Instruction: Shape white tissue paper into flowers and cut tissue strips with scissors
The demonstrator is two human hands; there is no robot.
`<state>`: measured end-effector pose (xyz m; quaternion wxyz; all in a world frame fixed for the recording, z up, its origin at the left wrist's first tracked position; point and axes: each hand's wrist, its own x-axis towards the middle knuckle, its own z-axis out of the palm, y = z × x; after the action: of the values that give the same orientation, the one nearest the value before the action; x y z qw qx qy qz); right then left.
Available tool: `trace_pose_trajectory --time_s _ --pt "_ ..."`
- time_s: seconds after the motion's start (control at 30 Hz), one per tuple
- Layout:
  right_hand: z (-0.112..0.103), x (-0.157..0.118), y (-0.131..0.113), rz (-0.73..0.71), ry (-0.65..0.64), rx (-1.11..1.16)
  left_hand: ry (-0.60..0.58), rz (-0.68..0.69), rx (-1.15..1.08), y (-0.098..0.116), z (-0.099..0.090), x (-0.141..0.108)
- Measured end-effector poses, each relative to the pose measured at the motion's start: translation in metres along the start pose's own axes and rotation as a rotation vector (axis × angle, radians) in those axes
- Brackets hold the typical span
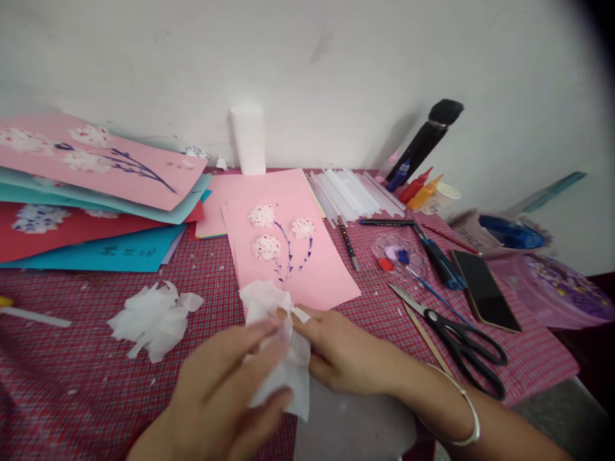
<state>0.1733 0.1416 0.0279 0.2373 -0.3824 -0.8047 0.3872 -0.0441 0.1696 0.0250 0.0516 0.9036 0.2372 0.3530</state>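
A crumpled sheet of white tissue paper (300,362) is between my two hands, just in front of the pink card (331,285). My right hand (348,349), with a bangle on the wrist, pinches it near a gathered point. My left hand (230,384) is on its near left side, fingers bent around it and slightly blurred. Dabbed white-and-red flower heads (266,247) with purple stems decorate the card. On the cloth to the left lies a loose pile of torn white tissue (154,320).
Stacked coloured cards (115,221) lie at the left. To the right are scissors (461,336), a phone (485,288), a paint palette (406,256), a utility knife (437,256) and glue sticks (355,195). Paint bottles (417,184) stand by the wall, near a white tissue pack (248,141).
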Motion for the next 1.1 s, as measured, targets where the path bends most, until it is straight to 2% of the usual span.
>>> trace_pose_trajectory --time_s 0.1,0.17,0.4,0.6,0.73,0.9,1.0,1.1 --pt "-0.001 0.001 0.0 0.002 0.007 -0.012 -0.006 -0.257 -0.014 -0.015 0.001 0.003" --pt "-0.002 0.002 -0.001 0.007 0.002 -0.018 -0.051 -0.33 0.003 -0.022 0.003 0.005" --pt "-0.003 0.005 -0.003 0.016 -0.016 -0.029 0.019 -0.121 0.118 -0.019 0.001 0.01" --pt "-0.001 0.005 -0.003 0.0 0.0 -0.011 -0.013 -0.118 0.156 -0.015 0.0 0.01" --pt "-0.002 0.004 -0.004 -0.013 0.005 0.011 -0.027 -0.005 0.232 -0.018 0.005 0.004" --pt "-0.003 0.002 -0.004 -0.019 0.012 0.005 0.015 0.095 0.258 -0.023 0.01 -0.004" --pt "-0.002 0.002 -0.004 0.015 0.036 -0.016 0.041 0.106 0.257 -0.02 0.01 -0.007" --pt "0.0 0.002 -0.002 0.023 0.053 -0.008 0.029 0.029 0.226 -0.013 0.008 -0.011"
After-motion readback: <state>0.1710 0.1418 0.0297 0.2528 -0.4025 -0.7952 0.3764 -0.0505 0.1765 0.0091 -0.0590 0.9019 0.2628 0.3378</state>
